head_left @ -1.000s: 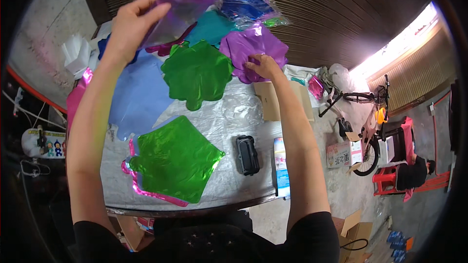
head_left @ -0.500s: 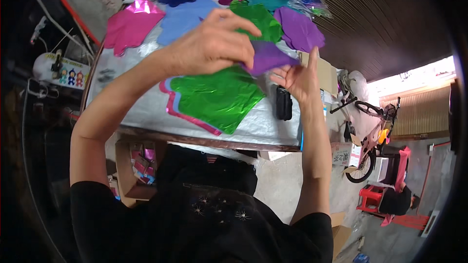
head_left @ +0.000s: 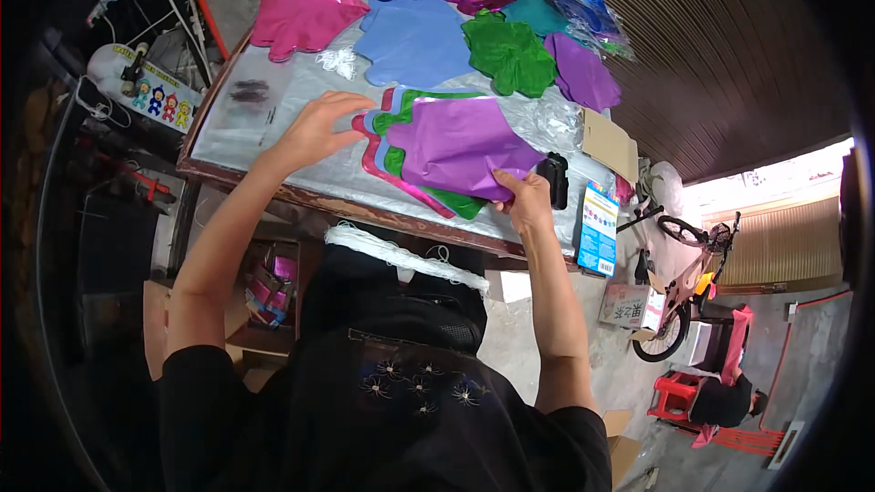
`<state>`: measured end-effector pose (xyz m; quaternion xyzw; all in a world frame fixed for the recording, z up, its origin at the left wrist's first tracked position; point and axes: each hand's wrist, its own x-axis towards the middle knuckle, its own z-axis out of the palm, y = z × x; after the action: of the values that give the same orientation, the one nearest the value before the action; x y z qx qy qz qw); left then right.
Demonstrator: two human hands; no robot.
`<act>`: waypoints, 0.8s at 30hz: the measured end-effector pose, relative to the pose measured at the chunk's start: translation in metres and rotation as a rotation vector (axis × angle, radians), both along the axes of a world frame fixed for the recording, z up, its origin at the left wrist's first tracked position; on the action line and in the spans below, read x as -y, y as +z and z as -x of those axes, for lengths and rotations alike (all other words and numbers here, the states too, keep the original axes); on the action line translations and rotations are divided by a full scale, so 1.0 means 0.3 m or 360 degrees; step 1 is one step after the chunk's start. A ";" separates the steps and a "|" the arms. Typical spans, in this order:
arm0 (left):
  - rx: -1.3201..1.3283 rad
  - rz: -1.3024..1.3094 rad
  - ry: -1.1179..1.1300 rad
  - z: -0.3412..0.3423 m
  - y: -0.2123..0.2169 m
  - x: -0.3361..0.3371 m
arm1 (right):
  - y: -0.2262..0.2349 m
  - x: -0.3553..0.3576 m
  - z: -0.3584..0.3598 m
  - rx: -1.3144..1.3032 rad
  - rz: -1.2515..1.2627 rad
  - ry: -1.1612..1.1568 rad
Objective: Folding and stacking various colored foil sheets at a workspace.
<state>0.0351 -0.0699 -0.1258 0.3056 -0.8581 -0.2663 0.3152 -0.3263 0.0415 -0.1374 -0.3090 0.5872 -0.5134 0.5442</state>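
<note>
A purple foil balloon (head_left: 460, 144) lies flat on top of a stack of foil balloons (head_left: 401, 157) — green, blue and pink edges showing — at the near edge of the table (head_left: 228, 141). The right hand (head_left: 527, 201) pinches its near corner; the left hand (head_left: 314, 130) rests open-fingered on the stack's left edge. Below the table, an open cardboard box (head_left: 264, 284) holds folded foil pieces.

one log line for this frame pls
left hand: on stack edge | right hand: pinching purple foil balloon | stack: flat on table

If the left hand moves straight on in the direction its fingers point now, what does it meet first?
The left hand points right, along the stack. It would likely first meet the purple foil sheet lying on top, though the pink and green edges beneath lie very close.
</note>
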 end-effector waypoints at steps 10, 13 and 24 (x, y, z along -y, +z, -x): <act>0.0237 -0.0038 0.0200 0.051 -0.080 0.003 | -0.010 -0.017 -0.033 -0.0007 -0.0028 -0.0142; 0.0200 -0.0110 0.0206 0.054 -0.090 0.004 | -0.029 -0.015 -0.062 0.0087 -0.0016 -0.0137; 0.0137 -0.0045 0.0240 0.069 -0.113 0.008 | -0.019 -0.052 -0.071 0.0159 -0.0064 -0.0180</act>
<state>0.0143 -0.0725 -0.1596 0.3850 -0.8416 -0.2404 0.2928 -0.3049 0.0570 -0.1431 -0.2382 0.5859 -0.5463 0.5491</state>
